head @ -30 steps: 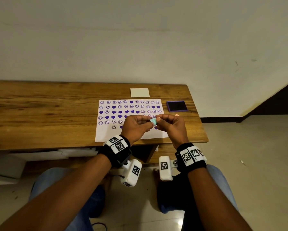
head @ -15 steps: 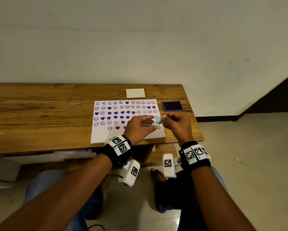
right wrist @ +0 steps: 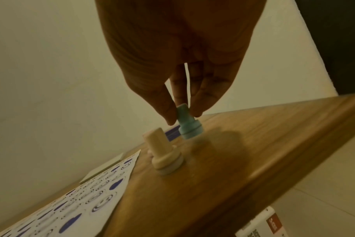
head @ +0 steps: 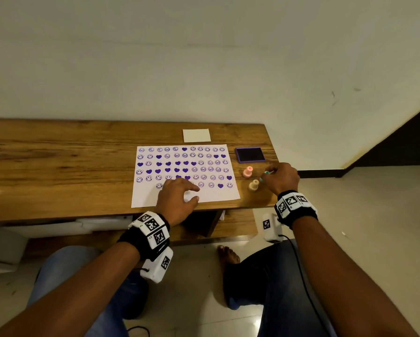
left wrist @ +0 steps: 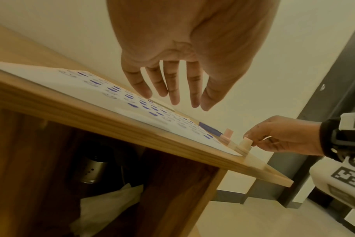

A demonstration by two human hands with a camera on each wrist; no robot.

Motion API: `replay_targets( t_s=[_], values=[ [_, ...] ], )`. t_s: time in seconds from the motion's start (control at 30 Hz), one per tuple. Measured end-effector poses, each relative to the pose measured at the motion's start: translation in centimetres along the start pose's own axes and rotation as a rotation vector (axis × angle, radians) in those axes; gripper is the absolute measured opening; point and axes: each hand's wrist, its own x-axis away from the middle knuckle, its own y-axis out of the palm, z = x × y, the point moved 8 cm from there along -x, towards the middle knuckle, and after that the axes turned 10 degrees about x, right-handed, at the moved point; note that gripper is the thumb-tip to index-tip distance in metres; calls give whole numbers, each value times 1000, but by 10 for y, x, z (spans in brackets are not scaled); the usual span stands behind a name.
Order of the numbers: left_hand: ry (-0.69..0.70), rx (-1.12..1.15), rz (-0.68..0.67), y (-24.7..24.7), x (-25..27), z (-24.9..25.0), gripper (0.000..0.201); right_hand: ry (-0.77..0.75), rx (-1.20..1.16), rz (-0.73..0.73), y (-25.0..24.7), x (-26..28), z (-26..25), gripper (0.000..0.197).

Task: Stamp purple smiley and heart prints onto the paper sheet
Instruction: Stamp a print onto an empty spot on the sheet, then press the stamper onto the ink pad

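Near the tabletop's right edge, the right hand (right wrist: 184, 67) pinches the teal stamp (right wrist: 189, 124) beside the beige stamp (right wrist: 164, 154). Risk: knocking it over. Left hand (head: 177, 200), fingers relaxed and spread, rests on the paper sheet (head: 218, 195).

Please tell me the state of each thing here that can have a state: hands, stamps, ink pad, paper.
Left hand: open, fingers over the paper sheet.
Right hand: pinches the teal stamp.
Teal stamp: upright, held by its stem.
Beige stamp: upright on the table, free.
Pink stamp: upright, free.
Ink pad: uncovered.
Paper sheet: flat, mostly stamped.
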Motion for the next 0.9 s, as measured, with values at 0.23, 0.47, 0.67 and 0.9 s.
replay_targets(
  t_s=[0.23, 0.47, 0.67, 0.9],
  values=[
    [-58, -39, 146, -28, 17, -31, 26, 14, 13, 58, -7, 4, 3, 38],
    [-67, -174, 228, -38, 39, -52, 39, -155, 119, 22, 24, 57, -48, 34],
    [-100, -223, 147, -32, 45, -63, 39, -181, 114, -124, 69, 97, -75, 61],
    [-121, -243, 159, -33, 48, -64, 36, -42, 60, -56, 47, 84, -79, 67]
  ],
)
